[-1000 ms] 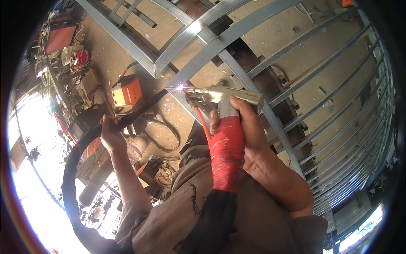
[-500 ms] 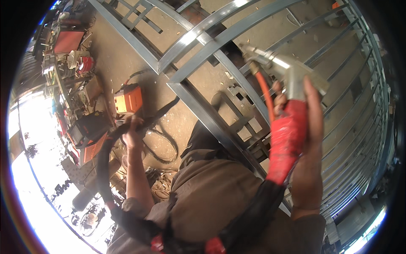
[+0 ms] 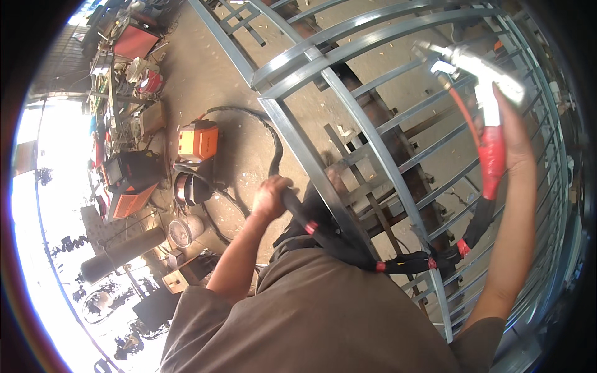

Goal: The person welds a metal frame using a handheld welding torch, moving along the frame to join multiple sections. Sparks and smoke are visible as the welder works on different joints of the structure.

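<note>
My right hand, out at the far right, is wrapped round a welding gun. The gun has a silver metal head, a red-taped grip and a thin orange tube along its side; motion blurs its front end. From the grip a thick black cable, banded with red tape, sags across the frame bars and in front of my body. My left hand is closed round the same cable left of centre. Below the gun stretches a welded metal frame of shiny square tubes with many parallel bars.
An orange machine stands on the floor at left, with cable running from it. Near it are a black-and-orange unit, a wire spool, a white bucket and a grey gas cylinder. A cluttered shelf lines the far left.
My right hand has carried the welding gun right and farther out over the bars. My left hand has moved right with the cable, which now lies across the frame.
</note>
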A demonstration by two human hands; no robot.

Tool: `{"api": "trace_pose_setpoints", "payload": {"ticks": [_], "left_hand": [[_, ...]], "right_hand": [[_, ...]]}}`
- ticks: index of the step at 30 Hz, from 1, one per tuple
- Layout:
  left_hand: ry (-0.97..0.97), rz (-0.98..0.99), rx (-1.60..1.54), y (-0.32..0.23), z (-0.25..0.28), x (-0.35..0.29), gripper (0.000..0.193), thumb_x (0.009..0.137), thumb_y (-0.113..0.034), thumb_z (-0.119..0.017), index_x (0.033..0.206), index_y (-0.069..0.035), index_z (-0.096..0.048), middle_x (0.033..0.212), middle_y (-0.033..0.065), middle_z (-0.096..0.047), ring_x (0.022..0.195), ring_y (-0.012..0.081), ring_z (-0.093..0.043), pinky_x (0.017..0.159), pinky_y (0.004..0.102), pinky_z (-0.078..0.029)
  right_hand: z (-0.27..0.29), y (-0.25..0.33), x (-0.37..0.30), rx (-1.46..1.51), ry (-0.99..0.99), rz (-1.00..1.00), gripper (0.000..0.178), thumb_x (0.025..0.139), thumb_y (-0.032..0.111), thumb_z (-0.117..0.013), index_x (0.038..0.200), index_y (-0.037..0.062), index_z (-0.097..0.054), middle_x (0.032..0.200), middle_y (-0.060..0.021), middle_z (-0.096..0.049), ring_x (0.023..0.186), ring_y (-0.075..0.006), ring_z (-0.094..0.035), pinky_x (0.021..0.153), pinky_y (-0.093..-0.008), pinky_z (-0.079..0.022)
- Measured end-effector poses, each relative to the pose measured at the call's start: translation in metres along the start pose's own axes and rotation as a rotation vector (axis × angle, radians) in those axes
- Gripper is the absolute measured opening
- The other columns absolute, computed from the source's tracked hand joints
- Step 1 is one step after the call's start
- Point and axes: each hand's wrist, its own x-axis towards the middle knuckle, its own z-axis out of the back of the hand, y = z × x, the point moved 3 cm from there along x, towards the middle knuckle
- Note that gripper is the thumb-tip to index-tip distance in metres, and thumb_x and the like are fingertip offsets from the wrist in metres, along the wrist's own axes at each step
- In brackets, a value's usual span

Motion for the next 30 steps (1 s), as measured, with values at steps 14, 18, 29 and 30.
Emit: {"api": "trace_pose_setpoints", "payload": {"ticks": [14,18,29,30], "left_hand": [[0.153,0.061,-0.046,-0.019,-0.064,-0.017,0.023,0.087,-0.029,-0.078,0.094,-0.009,-0.068,0.092,0.0133,-0.066,0.097,0.0369,-0.066,0.089,0.0473,-0.052],[0.264,0.15,-0.004,-0.021,-0.063,-0.016,0.022,0.087,-0.027,-0.077,0.094,-0.009,-0.068,0.093,0.0136,-0.066,0.101,0.0369,-0.065,0.091,0.0478,-0.052],[0.234,0.109,-0.009,-0.019,-0.066,-0.008,0.023,0.087,-0.026,-0.077,0.095,-0.008,-0.067,0.096,0.0148,-0.066,0.103,0.0379,-0.065,0.093,0.048,-0.052],[0.233,0.118,-0.013,-0.018,-0.066,-0.009,0.023,0.087,-0.026,-0.077,0.095,-0.008,-0.067,0.096,0.0148,-0.066,0.103,0.0379,-0.065,0.093,0.0481,-0.052]], "right_hand": [[-0.006,-0.127,0.065,0.018,0.265,-0.283,0.05,0.102,0.046,-0.068,0.12,-0.0002,-0.065,0.093,-0.0093,-0.071,0.065,-0.0136,-0.068,0.058,-0.0286,-0.055],[-0.012,-0.137,0.079,0.005,0.312,-0.292,0.047,0.104,0.043,-0.065,0.12,-0.0008,-0.065,0.093,-0.0097,-0.071,0.066,-0.0145,-0.068,0.058,-0.0295,-0.056],[-0.017,-0.15,0.088,-0.027,0.335,-0.345,0.047,0.104,0.047,-0.065,0.116,0.0012,-0.066,0.091,-0.0081,-0.07,0.064,-0.013,-0.067,0.058,-0.029,-0.055],[-0.017,-0.15,0.088,-0.032,0.344,-0.317,0.047,0.104,0.046,-0.065,0.115,0.0013,-0.066,0.09,-0.0079,-0.069,0.065,-0.0129,-0.066,0.058,-0.0289,-0.055]]}}
